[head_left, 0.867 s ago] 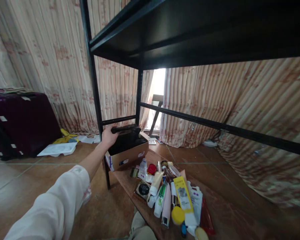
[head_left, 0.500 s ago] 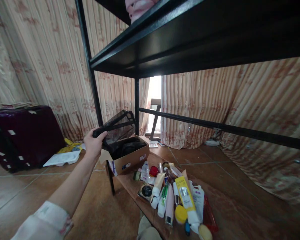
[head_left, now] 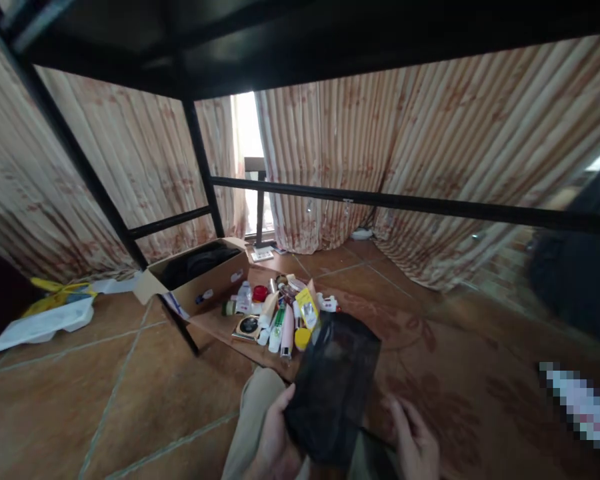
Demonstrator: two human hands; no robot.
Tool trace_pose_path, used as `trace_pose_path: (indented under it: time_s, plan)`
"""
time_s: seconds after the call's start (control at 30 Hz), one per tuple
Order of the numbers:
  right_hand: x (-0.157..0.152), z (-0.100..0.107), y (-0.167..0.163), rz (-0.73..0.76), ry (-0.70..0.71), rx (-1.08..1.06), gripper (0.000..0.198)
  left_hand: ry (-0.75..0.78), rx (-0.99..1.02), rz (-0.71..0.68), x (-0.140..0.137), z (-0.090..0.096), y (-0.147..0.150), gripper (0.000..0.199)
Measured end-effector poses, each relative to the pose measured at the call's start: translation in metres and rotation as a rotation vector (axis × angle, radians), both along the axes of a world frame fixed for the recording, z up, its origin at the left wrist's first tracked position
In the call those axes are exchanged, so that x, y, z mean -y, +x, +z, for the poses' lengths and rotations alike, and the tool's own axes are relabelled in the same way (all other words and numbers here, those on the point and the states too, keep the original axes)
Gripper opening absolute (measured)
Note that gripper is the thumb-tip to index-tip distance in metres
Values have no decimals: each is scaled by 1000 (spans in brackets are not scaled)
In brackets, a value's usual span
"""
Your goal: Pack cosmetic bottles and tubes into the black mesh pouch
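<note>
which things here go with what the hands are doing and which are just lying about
Seemingly in use:
- black mesh bag, held in the left hand; the right hand is beside it
- tubes and bottles, just beyond the bag
- cardboard box, dark contents

Seemingly just lying about:
- white tray
- yellow item behind the tray

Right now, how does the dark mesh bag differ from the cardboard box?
Colour: the dark mesh bag is blackish, while the cardboard box is tan outside.
Material: the bag looks thin and partly see-through; the box's walls are opaque.
Hold: the left hand grips the bag; no hand touches the box.
Both look roughly boxy.
</note>
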State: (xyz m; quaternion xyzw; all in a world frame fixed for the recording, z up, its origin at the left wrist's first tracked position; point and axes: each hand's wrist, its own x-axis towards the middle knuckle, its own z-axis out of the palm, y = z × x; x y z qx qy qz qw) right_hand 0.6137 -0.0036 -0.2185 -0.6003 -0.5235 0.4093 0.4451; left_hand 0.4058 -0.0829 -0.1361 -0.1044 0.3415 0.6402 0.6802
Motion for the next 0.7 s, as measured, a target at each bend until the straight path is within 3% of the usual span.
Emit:
trace_pose_path:
  time_s: [0.07, 0.2, 0.37, 0.57, 0.7]
  plan:
    - [11, 15, -10, 60, -40, -222, 56, 10, 7, -53, -2, -5, 14, 35]
    - [25, 35, -28, 103, -102, -385, 52, 17, -70, -83, -6, -10, 25, 38]
    - [25, 30, -32, 128, -188, -571, 48, 158, -226, -98, -3, -13, 27, 51]
    - [25, 26, -23, 119, -199, -679, 48, 389, -697, -97, 1, -14, 22, 54]
    - [26, 22, -16, 93, -214, -664, 49, 418, -931, -175, 2, -5, 18, 49]
